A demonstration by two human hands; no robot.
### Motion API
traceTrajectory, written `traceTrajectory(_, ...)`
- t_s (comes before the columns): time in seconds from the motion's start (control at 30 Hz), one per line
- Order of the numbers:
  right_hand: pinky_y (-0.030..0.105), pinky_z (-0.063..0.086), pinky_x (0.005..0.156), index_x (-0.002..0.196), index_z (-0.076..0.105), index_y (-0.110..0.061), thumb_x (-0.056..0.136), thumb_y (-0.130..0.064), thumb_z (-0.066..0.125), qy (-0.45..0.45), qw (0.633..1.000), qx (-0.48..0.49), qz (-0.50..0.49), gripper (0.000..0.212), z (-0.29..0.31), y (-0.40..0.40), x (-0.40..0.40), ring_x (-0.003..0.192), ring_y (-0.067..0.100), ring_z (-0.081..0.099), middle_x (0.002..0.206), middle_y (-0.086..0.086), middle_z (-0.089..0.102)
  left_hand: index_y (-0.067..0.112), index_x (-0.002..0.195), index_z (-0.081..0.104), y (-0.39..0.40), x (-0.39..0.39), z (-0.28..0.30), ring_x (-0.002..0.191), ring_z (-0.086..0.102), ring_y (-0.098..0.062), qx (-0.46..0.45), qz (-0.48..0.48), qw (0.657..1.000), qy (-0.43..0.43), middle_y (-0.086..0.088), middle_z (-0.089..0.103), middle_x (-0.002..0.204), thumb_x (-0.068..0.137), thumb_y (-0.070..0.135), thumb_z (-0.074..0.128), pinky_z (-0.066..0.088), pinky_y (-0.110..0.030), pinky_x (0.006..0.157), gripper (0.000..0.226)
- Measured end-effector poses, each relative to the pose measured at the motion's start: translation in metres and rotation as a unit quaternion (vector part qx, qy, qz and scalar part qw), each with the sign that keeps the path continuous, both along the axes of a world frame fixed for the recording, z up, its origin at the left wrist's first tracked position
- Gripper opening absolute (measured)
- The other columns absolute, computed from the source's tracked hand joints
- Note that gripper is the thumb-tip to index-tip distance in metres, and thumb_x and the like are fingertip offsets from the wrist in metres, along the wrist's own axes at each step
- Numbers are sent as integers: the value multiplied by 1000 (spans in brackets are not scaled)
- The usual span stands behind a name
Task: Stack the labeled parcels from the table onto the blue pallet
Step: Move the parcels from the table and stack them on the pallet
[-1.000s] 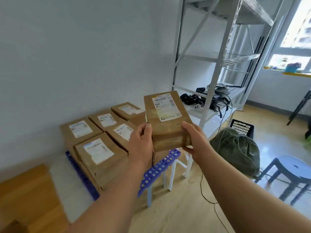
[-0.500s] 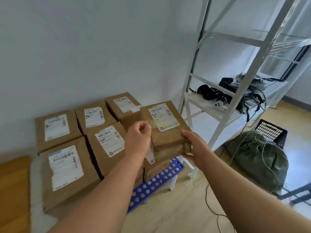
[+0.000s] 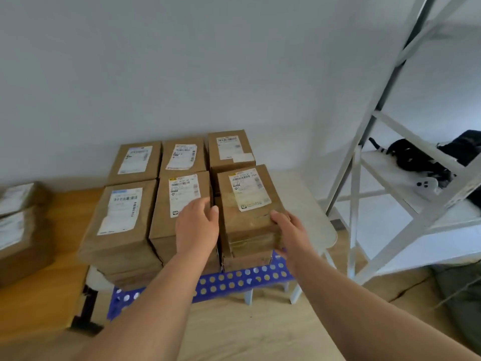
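Fingers (image 3: 279, 217) of the right hand (image 3: 289, 233) curl round the near right corner of a labeled parcel (image 3: 247, 212) on the blue pallet (image 3: 234, 281).

Head view: the left hand (image 3: 197, 225) lies against the parcel's left side, its fingers loosely bent, not clearly gripping. The parcel sits at the near right of a six-stack block on the pallet, atop another box. More parcels (image 3: 18, 222) lie on the wooden tabletop (image 3: 39, 295) at left. A white shelf rack (image 3: 390, 152) stands at right.

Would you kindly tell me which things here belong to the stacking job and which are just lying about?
Job: held parcel, left hand, right hand, stacked parcels, blue pallet, waiting parcels.
Lying about: white shelving, black gear, green bag.
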State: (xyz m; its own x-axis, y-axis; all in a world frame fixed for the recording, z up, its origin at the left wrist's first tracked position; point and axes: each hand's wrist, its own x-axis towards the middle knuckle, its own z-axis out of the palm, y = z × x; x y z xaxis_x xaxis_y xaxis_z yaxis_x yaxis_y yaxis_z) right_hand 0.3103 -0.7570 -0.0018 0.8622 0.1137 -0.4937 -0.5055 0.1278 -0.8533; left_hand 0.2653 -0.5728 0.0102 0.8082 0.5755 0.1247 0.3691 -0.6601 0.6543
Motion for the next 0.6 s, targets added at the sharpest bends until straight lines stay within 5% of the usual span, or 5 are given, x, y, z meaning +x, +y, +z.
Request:
traceTrajectory(0.33, 42, 57, 78, 133, 45, -30, 87, -43, 66, 20, 1000, 0, 19, 53, -23, 20, 13, 102, 23, 65, 116, 1, 64, 28, 146, 38, 11, -4, -4, 140, 31, -16, 36, -90, 989, 111, 5, 38, 151, 95, 63, 32, 28, -44, 115, 62)
traceTrajectory(0.6, 46, 55, 87, 136, 48, -32, 94, -39, 57, 0, 997, -56, 46, 43, -26, 30, 20, 102, 23, 64, 115, 0, 65, 37, 151, 22, 16, -9, -2, 145, 16, -21, 91, -157, 967, 178, 3, 20, 157, 84, 68, 51, 19, -46, 118, 79)
